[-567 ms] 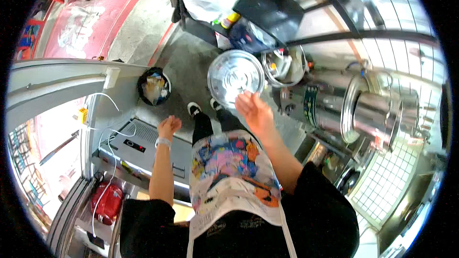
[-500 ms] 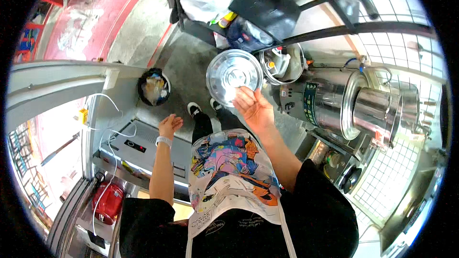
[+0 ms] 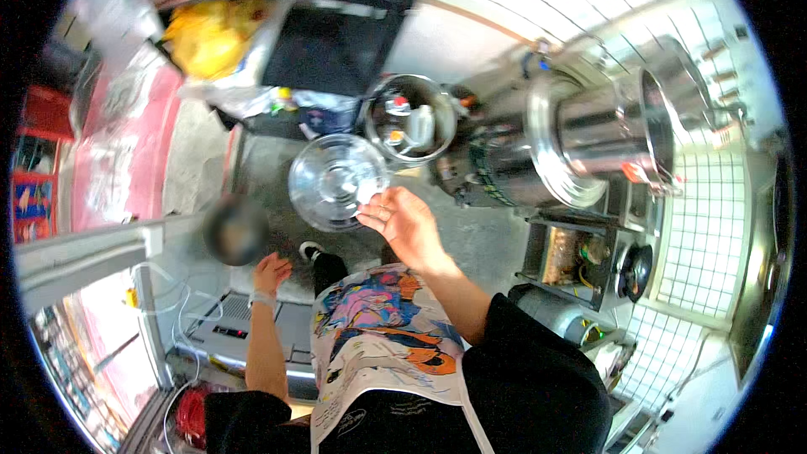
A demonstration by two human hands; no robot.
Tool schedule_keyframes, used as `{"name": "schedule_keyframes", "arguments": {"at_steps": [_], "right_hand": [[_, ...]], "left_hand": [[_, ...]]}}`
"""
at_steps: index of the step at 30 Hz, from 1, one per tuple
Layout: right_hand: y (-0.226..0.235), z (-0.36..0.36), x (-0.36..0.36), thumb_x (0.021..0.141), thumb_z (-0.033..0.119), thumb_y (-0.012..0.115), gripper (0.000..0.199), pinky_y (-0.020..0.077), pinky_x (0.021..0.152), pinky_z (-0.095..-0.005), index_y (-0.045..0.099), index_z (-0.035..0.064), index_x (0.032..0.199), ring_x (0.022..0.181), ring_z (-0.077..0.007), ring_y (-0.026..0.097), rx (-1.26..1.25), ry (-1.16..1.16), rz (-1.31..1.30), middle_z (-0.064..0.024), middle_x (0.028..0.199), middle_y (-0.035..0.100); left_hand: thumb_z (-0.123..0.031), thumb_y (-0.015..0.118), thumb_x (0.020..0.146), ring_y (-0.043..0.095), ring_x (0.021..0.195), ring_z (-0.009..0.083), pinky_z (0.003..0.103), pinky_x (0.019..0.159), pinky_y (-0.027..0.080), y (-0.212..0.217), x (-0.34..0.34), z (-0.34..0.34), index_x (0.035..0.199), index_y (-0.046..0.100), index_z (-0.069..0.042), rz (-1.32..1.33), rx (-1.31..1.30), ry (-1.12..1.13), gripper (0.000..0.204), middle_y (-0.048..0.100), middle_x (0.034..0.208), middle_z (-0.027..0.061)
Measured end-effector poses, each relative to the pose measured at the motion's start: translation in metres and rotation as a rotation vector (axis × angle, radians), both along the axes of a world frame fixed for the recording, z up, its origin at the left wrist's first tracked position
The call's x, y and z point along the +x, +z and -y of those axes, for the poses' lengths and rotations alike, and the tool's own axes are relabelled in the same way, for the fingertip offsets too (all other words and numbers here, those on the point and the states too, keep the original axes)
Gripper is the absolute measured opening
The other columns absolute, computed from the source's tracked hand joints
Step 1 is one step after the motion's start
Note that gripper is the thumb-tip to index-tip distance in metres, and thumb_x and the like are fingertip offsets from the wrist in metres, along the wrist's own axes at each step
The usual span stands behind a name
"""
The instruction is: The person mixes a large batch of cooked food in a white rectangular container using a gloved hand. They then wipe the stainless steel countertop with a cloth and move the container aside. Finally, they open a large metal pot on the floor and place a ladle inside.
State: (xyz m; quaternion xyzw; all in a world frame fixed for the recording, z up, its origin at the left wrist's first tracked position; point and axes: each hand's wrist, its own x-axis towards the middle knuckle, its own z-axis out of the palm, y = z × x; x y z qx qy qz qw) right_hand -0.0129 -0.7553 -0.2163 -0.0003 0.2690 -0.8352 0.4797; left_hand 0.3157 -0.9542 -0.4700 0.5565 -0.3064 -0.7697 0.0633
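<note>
Big steel stockpot w/ burner to the right, small pot of utensils just past the round metal lid, dark blurred bowl on floor to the left. Right hand grip spread, fingertips pinching lid's right edge. Left hand loose, open, holds nothing. Lid is in front of the body, flat face toward camera; round, no long axis.

I see bright daylight across the scene, strongest at the lower left, where the view washes out pale pink. Glare streaks the big steel pot and the round metal lid. The small dark pot is smeared with blur. Tile lines bend hard near the black fisheye rim; my apron stays sharp.
</note>
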Motion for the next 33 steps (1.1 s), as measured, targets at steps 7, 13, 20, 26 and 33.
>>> {"name": "schedule_keyframes", "arguments": {"at_steps": [7, 13, 20, 26, 33], "right_hand": [[-0.051, -0.100, -0.033, 0.080, 0.012, 0.082, 0.060, 0.0447, 0.103, -0.0399, 0.052, 0.0058, 0.131, 0.121, -0.0270, 0.053, 0.754, 0.278, -1.024, -0.0137, 0.128, 0.053], [-0.110, -0.150, -0.059, 0.092, 0.017, 0.068, 0.055, 0.0454, 0.102, -0.0404, 0.049, -0.0032, 0.140, 0.126, -0.0312, 0.055, 0.758, 0.843, -1.196, -0.0218, 0.136, 0.056], [-0.108, -0.115, -0.006, 0.093, 0.019, 0.069, 0.047, 0.0468, 0.098, -0.0363, 0.056, -0.0051, 0.132, 0.115, -0.0229, 0.059, 0.388, 1.231, -1.407, -0.0183, 0.127, 0.061], [-0.111, -0.066, 0.095, 0.091, 0.006, 0.068, 0.039, 0.0473, 0.095, -0.0305, 0.059, -0.0024, 0.128, 0.108, -0.0170, 0.061, -0.005, 1.365, -1.604, -0.0108, 0.121, 0.065], [-0.101, -0.112, 0.167, 0.090, 0.006, 0.069, 0.032, 0.0496, 0.089, -0.0300, 0.062, -0.0049, 0.119, 0.100, -0.0161, 0.062, 0.129, 1.370, -1.591, -0.0099, 0.109, 0.066]], "left_hand": [[-0.021, 0.062, 0.096, 0.070, 0.088, 0.0302, 0.043, 0.076, 0.061, 0.010, 0.058, -0.165, 0.128, 0.054, 0.003, 0.128, -0.133, 0.297, 0.041, 0.069, 0.105, 0.0190], [-0.030, 0.068, 0.090, 0.071, 0.080, 0.0195, 0.033, 0.065, 0.057, 0.098, -0.004, -0.328, 0.141, 0.047, 0.000, 0.358, -0.226, 0.330, 0.062, 0.071, 0.098, 0.0152], [-0.028, 0.069, 0.087, 0.071, 0.088, 0.0242, 0.036, 0.076, 0.056, 0.142, 0.055, -0.451, 0.125, 0.062, -0.002, 0.748, -0.530, 0.738, 0.047, 0.073, 0.093, 0.0132], [-0.024, 0.061, 0.085, 0.067, 0.075, 0.0384, 0.045, 0.066, 0.053, 0.153, 0.355, -0.469, 0.095, 0.069, -0.001, 1.552, -0.709, 1.224, 0.026, 0.069, 0.079, 0.0213], [-0.023, 0.058, 0.086, 0.055, 0.118, 0.0419, 0.049, 0.104, 0.040, 0.111, 0.552, -0.445, 0.119, 0.058, -0.002, 1.598, -0.276, 0.825, 0.039, 0.061, 0.122, 0.0239]]}}
